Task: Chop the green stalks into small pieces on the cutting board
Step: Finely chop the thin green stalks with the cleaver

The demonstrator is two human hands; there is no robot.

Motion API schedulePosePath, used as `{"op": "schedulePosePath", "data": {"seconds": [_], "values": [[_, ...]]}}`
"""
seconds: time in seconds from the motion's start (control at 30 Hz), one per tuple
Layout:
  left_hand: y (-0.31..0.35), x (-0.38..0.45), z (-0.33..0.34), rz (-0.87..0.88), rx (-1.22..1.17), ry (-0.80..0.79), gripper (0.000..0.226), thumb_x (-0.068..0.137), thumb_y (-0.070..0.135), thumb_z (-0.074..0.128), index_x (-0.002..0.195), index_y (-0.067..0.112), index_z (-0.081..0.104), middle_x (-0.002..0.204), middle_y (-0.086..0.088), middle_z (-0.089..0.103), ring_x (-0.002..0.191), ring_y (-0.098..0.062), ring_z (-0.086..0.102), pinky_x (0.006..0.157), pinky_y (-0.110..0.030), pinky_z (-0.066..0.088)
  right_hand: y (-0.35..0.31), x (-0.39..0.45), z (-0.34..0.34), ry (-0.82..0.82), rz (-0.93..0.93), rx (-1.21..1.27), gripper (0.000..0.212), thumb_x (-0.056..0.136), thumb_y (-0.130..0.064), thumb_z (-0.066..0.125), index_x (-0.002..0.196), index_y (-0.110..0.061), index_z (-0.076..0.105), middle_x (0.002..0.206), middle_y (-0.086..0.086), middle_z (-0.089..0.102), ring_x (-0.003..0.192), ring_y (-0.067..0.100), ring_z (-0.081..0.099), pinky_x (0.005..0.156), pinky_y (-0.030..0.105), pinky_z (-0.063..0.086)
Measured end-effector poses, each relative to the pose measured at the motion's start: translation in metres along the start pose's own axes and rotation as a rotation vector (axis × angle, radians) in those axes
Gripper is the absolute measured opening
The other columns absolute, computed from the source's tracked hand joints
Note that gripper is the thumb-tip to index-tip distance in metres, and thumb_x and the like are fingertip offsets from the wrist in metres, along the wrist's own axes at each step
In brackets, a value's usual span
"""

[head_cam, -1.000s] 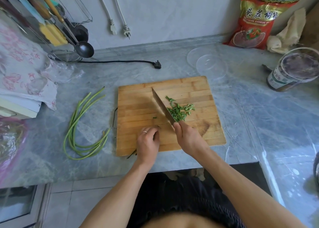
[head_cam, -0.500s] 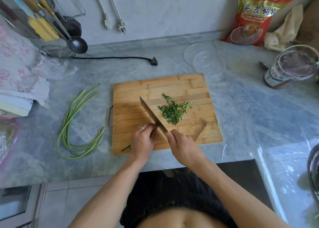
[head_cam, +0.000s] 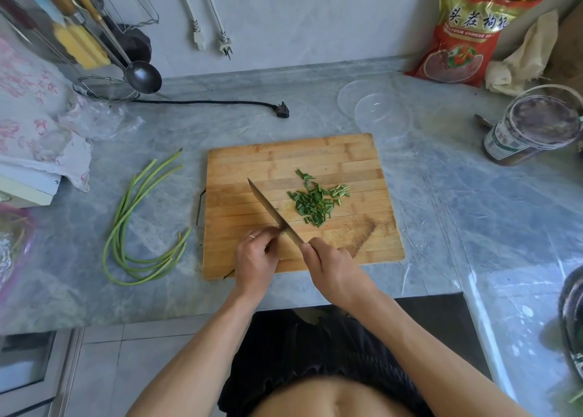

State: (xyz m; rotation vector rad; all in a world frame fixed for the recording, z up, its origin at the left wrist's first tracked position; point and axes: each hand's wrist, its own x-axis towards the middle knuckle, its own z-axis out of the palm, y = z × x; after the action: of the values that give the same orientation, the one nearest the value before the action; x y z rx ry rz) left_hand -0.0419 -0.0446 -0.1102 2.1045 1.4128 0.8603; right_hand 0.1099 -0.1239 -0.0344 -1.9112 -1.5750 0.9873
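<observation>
A wooden cutting board (head_cam: pixel 284 161) lies on the grey counter. A pile of chopped green pieces (head_cam: pixel 315 203) sits on its middle right. My right hand (head_cam: pixel 331 268) grips the handle of a knife (head_cam: pixel 273 213), whose blade slants up and left across the board. My left hand (head_cam: pixel 255 259), fingers curled, holds the short end of a green stalk against the board just left of the blade; the stalk is mostly hidden under the fingers. A bundle of uncut long green stalks (head_cam: pixel 132 227) lies on the counter left of the board.
A clear plastic bowl (head_cam: pixel 383 115) and lid sit behind the board. A jar (head_cam: pixel 533 126) and a red bag (head_cam: pixel 467 28) stand at the back right. A black plug and cord (head_cam: pixel 280 109), ladle (head_cam: pixel 143 76) and strainer are at the back left. The counter's front edge runs just under my wrists.
The knife and both hands have shifted left and toward me on the board, away from the chopped pile. The pile now lies apart from the blade.
</observation>
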Motion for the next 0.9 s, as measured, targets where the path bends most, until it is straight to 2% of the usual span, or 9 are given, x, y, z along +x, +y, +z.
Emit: {"op": "schedulePosePath", "data": {"seconds": [0.13,0.23,0.37,0.5,0.7,0.8,0.9], "values": [[0.001,-0.001,0.001,0.003,0.028,-0.016,0.020,0.083,-0.003,0.071,0.096,0.011,0.077,0.095,0.000,0.075,0.089,-0.017,0.066,0.076,-0.015,0.045,0.002,0.001,0.000,-0.015,0.017,-0.053,0.034,0.103,-0.041,0.032,0.084,-0.015,0.042,0.057,0.012,0.047,0.050,0.038,0.043,0.048,0.047,0.034],[0.001,-0.001,0.004,0.004,0.068,-0.009,0.020,0.082,-0.003,0.071,0.094,0.011,0.077,0.091,-0.001,0.075,0.085,-0.020,0.065,0.072,-0.020,0.045,0.001,0.003,-0.001,-0.020,0.007,-0.096,0.034,0.103,-0.041,0.032,0.087,-0.013,0.044,0.055,0.010,0.045,0.047,0.037,0.043,0.044,0.040,0.030],[0.004,-0.002,0.007,-0.022,0.093,0.020,0.019,0.080,-0.002,0.073,0.093,0.012,0.077,0.092,-0.001,0.074,0.085,-0.020,0.065,0.073,-0.020,0.045,-0.001,0.005,-0.001,-0.020,-0.010,-0.153,0.032,0.104,-0.041,0.031,0.087,-0.015,0.040,0.055,0.011,0.044,0.044,0.033,0.038,0.041,0.032,0.025],[0.002,-0.002,0.009,-0.030,0.075,0.027,0.018,0.080,-0.001,0.074,0.093,0.012,0.077,0.092,0.000,0.074,0.086,-0.019,0.065,0.072,-0.023,0.048,-0.003,0.008,-0.003,-0.042,-0.021,-0.141,0.031,0.104,-0.038,0.032,0.087,-0.013,0.040,0.053,0.008,0.040,0.041,0.027,0.031,0.041,0.030,0.021],[-0.003,-0.004,0.011,0.000,0.061,0.026,0.021,0.078,-0.005,0.073,0.092,0.010,0.076,0.091,-0.001,0.073,0.086,-0.020,0.062,0.071,-0.024,0.048,0.003,0.002,0.003,-0.028,-0.023,-0.188,0.031,0.104,-0.039,0.030,0.091,-0.013,0.042,0.053,0.007,0.041,0.044,0.031,0.036,0.041,0.034,0.025],[-0.002,-0.003,0.012,0.001,0.064,0.046,0.017,0.078,-0.004,0.073,0.087,0.009,0.075,0.087,-0.002,0.073,0.081,-0.020,0.061,0.068,-0.027,0.048,-0.001,0.016,0.012,-0.008,-0.001,-0.183,0.034,0.103,-0.041,0.029,0.096,-0.011,0.045,0.055,0.008,0.044,0.046,0.033,0.040,0.043,0.036,0.033],[0.000,-0.004,0.012,-0.035,0.063,0.067,0.013,0.078,-0.002,0.076,0.083,0.010,0.074,0.084,-0.001,0.073,0.078,-0.021,0.063,0.067,-0.024,0.047,-0.006,0.028,0.017,-0.017,-0.003,-0.183,0.035,0.103,-0.042,0.029,0.098,-0.011,0.046,0.055,0.003,0.040,0.048,0.031,0.039,0.046,0.034,0.031]]}}
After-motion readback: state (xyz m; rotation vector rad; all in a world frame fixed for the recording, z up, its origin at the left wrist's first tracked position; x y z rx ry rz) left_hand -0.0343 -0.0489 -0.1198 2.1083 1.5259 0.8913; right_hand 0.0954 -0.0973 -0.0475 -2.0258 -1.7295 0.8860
